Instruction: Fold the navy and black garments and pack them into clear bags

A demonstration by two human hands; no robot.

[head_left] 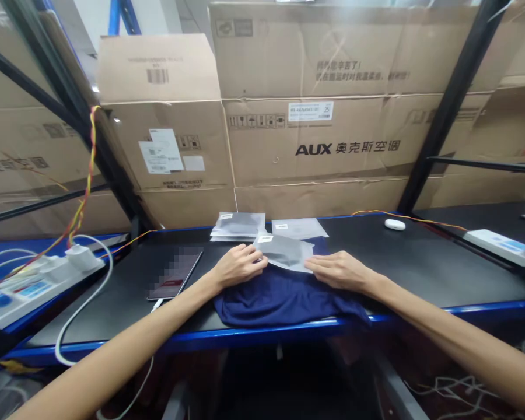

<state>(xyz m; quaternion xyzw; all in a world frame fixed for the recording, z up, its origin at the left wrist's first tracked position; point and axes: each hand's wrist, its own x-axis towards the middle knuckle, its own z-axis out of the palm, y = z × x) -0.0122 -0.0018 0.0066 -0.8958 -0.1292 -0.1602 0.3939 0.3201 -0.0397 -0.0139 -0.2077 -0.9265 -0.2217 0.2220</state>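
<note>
A translucent packet (pixel 287 252) with a small white label at its upper left is held above a dark blue cloth (pixel 280 297). My left hand (pixel 241 265) is closed on the packet's left edge, and my right hand (pixel 335 269) pinches its right edge. Just behind, a stack of similar packets (pixel 240 226) lies on the left, and another flat packet (pixel 300 228) rests to the right of that stack. The cloth lies crumpled under both hands and reaches the table's front edge.
A phone (pixel 175 274) with a white cable lies left on the black table (pixel 402 274). Power strips (pixel 35 286) (pixel 503 246) are at both sides. A small white case (pixel 395 224) sits back right. Cardboard (pixel 332 169) and black posts stand behind.
</note>
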